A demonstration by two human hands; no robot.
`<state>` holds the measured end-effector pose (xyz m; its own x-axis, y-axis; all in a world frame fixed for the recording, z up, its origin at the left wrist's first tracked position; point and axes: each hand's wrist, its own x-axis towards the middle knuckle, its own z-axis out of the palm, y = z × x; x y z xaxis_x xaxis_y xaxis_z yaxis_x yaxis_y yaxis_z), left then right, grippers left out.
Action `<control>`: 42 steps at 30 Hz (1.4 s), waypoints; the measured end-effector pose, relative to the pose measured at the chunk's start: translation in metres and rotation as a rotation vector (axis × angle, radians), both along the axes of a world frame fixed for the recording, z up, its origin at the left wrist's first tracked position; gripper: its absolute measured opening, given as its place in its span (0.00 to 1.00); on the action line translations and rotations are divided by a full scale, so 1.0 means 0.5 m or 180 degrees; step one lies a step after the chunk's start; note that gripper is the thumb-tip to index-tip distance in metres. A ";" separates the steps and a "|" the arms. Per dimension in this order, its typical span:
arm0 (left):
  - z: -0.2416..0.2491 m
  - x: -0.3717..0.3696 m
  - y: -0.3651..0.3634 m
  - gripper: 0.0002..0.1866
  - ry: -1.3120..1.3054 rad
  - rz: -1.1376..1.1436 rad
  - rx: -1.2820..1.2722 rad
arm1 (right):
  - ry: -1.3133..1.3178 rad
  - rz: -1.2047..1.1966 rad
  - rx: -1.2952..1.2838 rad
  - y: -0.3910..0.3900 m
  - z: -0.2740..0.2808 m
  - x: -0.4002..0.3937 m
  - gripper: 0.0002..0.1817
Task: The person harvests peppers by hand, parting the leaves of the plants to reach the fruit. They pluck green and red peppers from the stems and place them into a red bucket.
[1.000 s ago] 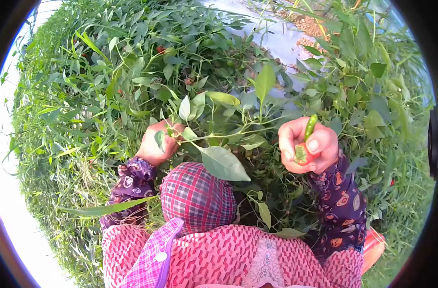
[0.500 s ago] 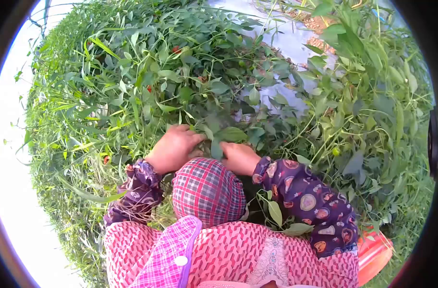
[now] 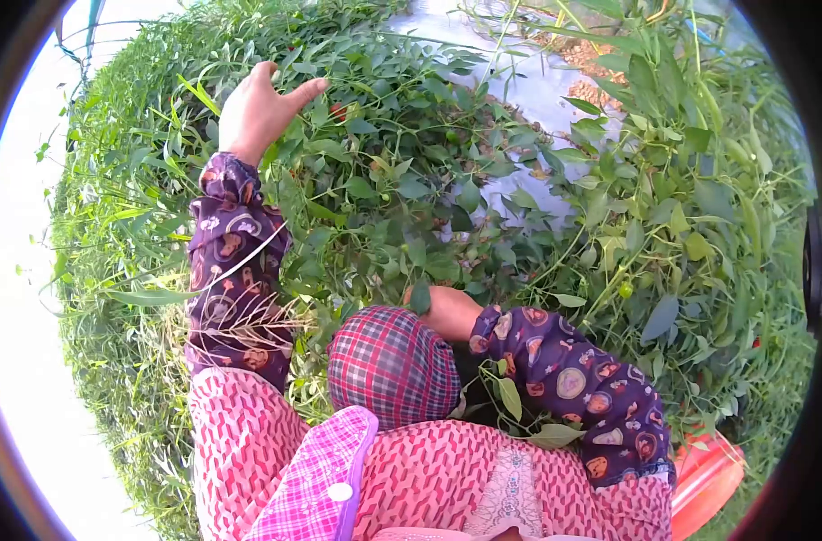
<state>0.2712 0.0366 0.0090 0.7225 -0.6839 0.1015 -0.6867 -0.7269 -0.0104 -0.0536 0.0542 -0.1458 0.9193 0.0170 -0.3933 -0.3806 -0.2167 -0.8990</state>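
My left hand [image 3: 260, 110] reaches out over the pepper plants [image 3: 375, 135] at the upper left, thumb spread away from the fingers. No held object shows in it. A red pepper [image 3: 339, 112] hangs among the leaves just right of the thumb. My right hand [image 3: 453, 312] is low in the foliage near the middle. A dark leaf [image 3: 420, 298] and the stems cover its fingertips, so whether it grips anything is hidden.
A rounded plaid cloth shape [image 3: 393, 370] lies between my arms. An orange-red plastic container [image 3: 713, 482] stands at the lower right. Pale ground sheeting [image 3: 542, 90] runs between the plants. A small green pepper [image 3: 625, 289] hangs at the right. Dry grass [image 3: 249, 329] crosses my left sleeve.
My left hand has left the spot beside the right hand and reached forward to the upper left, opening out. The right hand has stayed nearly in place, shifting slightly down.
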 end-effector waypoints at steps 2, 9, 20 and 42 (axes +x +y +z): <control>-0.085 -0.005 -0.004 0.71 -0.0135 0.0115 0.0836 | 0.0100 -0.0113 -0.0042 0.000 -0.003 -0.002 0.20; -0.176 0.015 0.110 0.57 0.0427 0.0557 -0.1357 | -0.0096 -0.0161 -0.0399 -0.039 0.010 -0.017 0.14; -0.170 -0.014 0.275 0.11 0.4481 0.1189 -0.4306 | -0.0452 -0.2417 0.1059 -0.223 0.172 0.015 0.03; -0.145 -0.145 0.185 0.27 0.3709 0.0176 -0.2717 | -0.0294 -0.1670 0.0972 -0.280 0.132 0.200 0.20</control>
<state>0.1989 0.1293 -0.0636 0.7007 -0.6857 -0.1970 0.0268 -0.2506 0.9677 0.0464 -0.0856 -0.0796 0.8656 -0.3479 -0.3602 -0.2842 0.2509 -0.9253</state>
